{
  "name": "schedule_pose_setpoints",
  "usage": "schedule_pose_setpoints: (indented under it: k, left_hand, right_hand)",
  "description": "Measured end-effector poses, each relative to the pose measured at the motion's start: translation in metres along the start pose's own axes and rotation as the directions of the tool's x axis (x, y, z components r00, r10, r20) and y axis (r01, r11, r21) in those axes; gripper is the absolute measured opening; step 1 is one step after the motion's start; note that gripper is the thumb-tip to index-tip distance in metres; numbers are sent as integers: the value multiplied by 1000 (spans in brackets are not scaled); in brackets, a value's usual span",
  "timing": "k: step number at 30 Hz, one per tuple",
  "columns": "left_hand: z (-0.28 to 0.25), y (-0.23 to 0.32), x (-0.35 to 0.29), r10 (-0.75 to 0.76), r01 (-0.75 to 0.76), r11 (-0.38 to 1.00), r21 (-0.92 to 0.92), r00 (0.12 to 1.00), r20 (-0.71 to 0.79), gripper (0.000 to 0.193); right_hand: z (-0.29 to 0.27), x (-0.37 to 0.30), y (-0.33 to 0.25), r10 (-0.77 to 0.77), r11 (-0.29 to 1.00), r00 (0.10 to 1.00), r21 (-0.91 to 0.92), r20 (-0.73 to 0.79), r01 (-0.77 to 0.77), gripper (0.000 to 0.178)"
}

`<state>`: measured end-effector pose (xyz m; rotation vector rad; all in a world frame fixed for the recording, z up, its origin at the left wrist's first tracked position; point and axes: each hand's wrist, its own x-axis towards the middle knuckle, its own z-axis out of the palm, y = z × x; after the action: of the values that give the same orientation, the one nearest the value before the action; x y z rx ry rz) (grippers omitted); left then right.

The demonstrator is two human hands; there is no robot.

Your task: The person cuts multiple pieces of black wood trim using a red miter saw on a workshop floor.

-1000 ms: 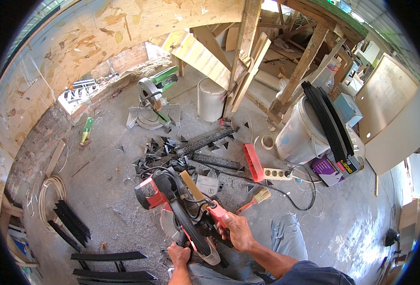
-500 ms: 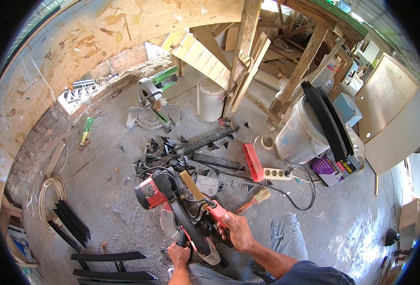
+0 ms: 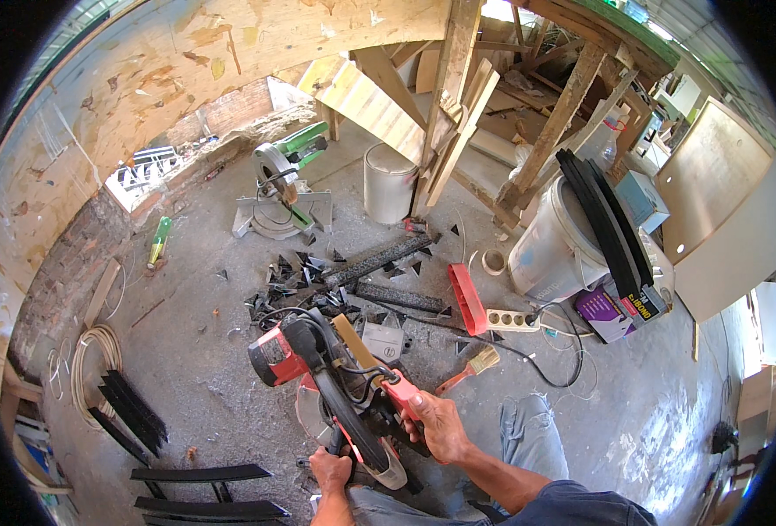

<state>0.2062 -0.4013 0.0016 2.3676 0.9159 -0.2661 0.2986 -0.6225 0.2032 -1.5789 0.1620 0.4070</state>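
Observation:
In front of me stands a red and black mitre saw (image 3: pixel 353 412) with its head lowered. My right hand (image 3: pixel 441 428) is wrapped around its red handle. On the other side of the blade guard, my left hand (image 3: pixel 329 469) is closed low beside the saw's base. Something dark shows at its fingers, but the saw and the hand hide most of it. Just beyond the saw lie many small black offcuts (image 3: pixel 293 279). A paintbrush (image 3: pixel 470 368) rests on the floor right of the handle.
Black strips (image 3: pixel 199 473) lie at the lower left, near a coiled cable (image 3: pixel 99 364). Further off are a green mitre saw (image 3: pixel 283 188) and a pale bucket (image 3: pixel 389 184). On the right, a power strip (image 3: pixel 512 322) sits before a large white bucket (image 3: pixel 550 250) with black strips across it.

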Motion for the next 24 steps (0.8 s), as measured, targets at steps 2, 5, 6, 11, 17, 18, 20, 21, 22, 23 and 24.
schedule_pose_setpoints:
  k: [2,5,6,11,17,18,20,21,22,23,24]
  left_hand:
    - [-1,2,-1,11,-12,999,-34,1000,-3,54]
    - [1,-3,2,-15,16,999,-46,1000,25,53]
    - [3,-4,3,-14,15,999,-46,1000,25,53]
    - [4,-4,1,12,-12,1000,3,1000,-16,54]
    - [3,-4,2,10,-10,1000,-15,1000,-12,53]
    - [3,-4,2,9,-9,1000,-14,1000,-13,53]
    - [0,-4,2,23,-22,998,-66,1000,11,53]
    - [-3,1,0,24,-23,998,-66,1000,12,53]
    - [-7,7,-3,23,-22,999,-48,1000,5,54]
    - [-8,11,-4,22,-22,999,-30,1000,-1,54]
    - [-8,9,-3,21,-21,999,-29,1000,-4,54]
  right_hand:
    - [0,0,1,-4,1000,1000,9,-1,4,68]
    - [0,1,4,-10,1000,1000,12,5,10,69]
    - [0,1,5,-11,1000,1000,1,7,11,70]
    - [-1,1,6,-11,1000,1000,-13,5,11,69]
    - [0,0,4,-22,1000,1000,-9,4,23,68]
    - [0,0,5,-22,1000,1000,-1,2,22,68]
    - [0,-1,2,-9,1000,1000,0,5,9,67]
    - [-1,-1,1,4,1000,1000,-1,5,-4,67]
    - [-2,-1,2,4,1000,1000,-2,3,-4,67]
    - [-3,-1,4,2,1000,1000,3,3,-2,67]
    - [-2,0,4,-2,1000,1000,10,7,2,67]
